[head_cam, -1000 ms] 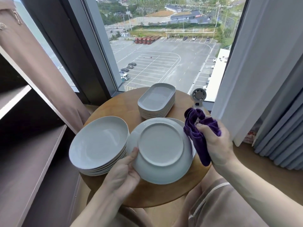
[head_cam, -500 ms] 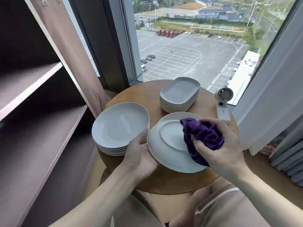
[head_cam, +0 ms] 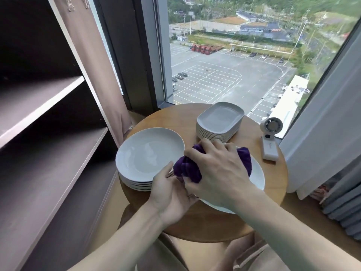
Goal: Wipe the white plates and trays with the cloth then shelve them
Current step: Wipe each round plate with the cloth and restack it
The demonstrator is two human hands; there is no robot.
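Observation:
My left hand [head_cam: 172, 194] grips the left rim of a white plate [head_cam: 257, 177] held just above the round wooden table [head_cam: 273, 196]. My right hand [head_cam: 218, 173] clutches a bunched purple cloth [head_cam: 185, 167] and presses it onto the plate's left part, covering most of the plate. A stack of several round white plates [head_cam: 148, 157] lies to the left of it. Behind, a stack of several white oblong trays [head_cam: 220, 120] stands on the table.
A dark shelf unit [head_cam: 48, 118] with bare boards fills the left side. A small white handheld fan [head_cam: 270, 139] stands at the table's right edge. A window lies beyond the table, with curtains [head_cam: 322, 133] at the right and a brown curtain at the left.
The plate has dropped from tilted up to nearly flat. My right hand has carried the cloth leftward across the plate to its left rim. The view has swung left toward the shelves.

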